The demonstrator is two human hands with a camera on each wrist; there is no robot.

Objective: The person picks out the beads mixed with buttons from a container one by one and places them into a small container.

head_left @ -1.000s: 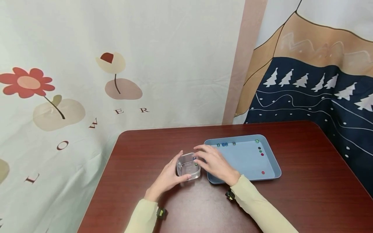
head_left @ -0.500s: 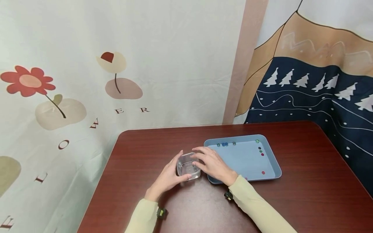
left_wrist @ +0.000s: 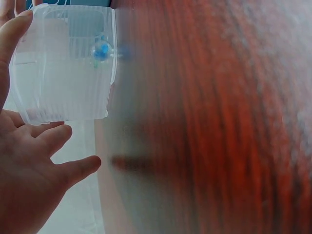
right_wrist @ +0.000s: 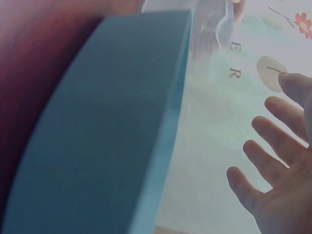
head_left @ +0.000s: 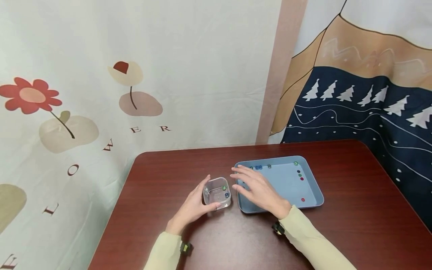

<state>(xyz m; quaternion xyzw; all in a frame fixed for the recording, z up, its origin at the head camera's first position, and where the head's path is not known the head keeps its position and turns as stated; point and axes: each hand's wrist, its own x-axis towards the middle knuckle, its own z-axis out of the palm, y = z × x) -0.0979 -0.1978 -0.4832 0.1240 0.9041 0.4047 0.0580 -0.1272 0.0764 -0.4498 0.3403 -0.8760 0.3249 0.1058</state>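
A clear square plastic container (head_left: 216, 194) stands on the table, with a green marble (head_left: 224, 188) and a blue marble (head_left: 227, 195) inside. My left hand (head_left: 192, 207) holds it from the left, thumb on the near side and fingers round the far side. My right hand (head_left: 258, 187), fingers spread and holding nothing, hovers over the left part of a blue tray (head_left: 283, 187). Blue marbles (head_left: 258, 167) lie along the tray's far side. A green marble (head_left: 296, 163) and several dark, green and red ones lie at its right. My right hand hides part of the tray.
Beneath everything is a dark red wooden table (head_left: 168, 172). A printed fabric curtain (head_left: 202, 75) hangs right behind its far edge. The tray's raised rim (head_left: 318, 189) stands close to the container's right side.
My right hand has moved right, from over the container to over the tray's left part, uncovering the marbles in the container. The left hand keeps its hold on the container.
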